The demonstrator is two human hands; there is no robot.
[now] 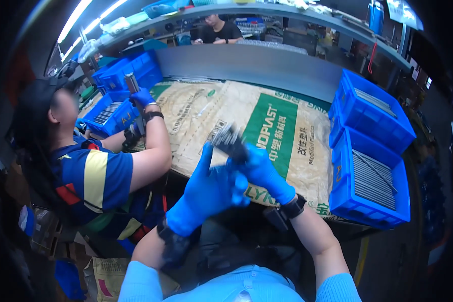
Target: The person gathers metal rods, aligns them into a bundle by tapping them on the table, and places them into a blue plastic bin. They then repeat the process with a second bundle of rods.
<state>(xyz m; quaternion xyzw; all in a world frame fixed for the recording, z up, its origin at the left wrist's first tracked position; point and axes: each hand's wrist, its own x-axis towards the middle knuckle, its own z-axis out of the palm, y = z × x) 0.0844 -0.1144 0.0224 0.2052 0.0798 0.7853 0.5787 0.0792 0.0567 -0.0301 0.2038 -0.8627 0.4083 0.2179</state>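
Both my hands wear blue gloves and meet in front of me above the near edge of the paper-covered table. Between them stands a tilted bundle of thin metal rods [230, 141], its upper ends pale and its lower part dark and smeared by motion. My right hand [266, 176] is closed around the bundle's right side. My left hand [206, 194] is curled at its left and lower side, thumb pointing up along it. The lower ends of the rods are hidden by the gloves.
Printed paper sacking [196, 110] covers the table. At right, a blue bin [382, 214] of rods stands before another blue bin [402, 128]. On the left, a co-worker [105, 166] holds upright rods [131, 83] beside more blue bins [136, 65]. A metal panel [246, 60] bounds the far side.
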